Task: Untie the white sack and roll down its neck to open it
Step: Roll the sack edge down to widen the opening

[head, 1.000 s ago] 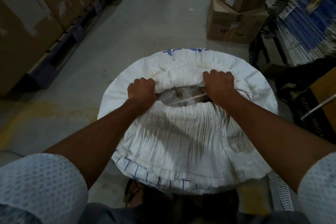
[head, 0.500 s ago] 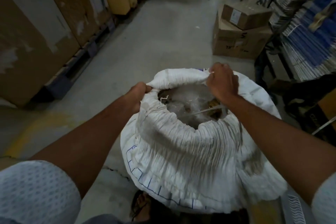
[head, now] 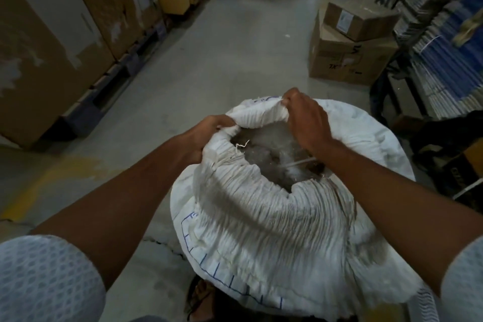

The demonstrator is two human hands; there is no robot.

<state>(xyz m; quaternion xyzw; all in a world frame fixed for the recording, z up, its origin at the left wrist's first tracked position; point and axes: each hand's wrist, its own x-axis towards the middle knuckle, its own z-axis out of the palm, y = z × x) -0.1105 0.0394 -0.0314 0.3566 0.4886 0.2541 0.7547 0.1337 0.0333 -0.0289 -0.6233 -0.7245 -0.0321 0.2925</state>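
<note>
Mouth wider than a second ago; left hand and right hand closed on sack rim, neck not yet fully rolled.

The sack is opening wider than a second ago: its mouth, then a narrow slit between two fists, is now gaping to show clear plastic inside. The right hand is lifting the far rim, having moved up and away from the near edge. The left hand is gripping the left rim, now partly hidden behind the fabric. The sack is leaning further right in view.
</note>
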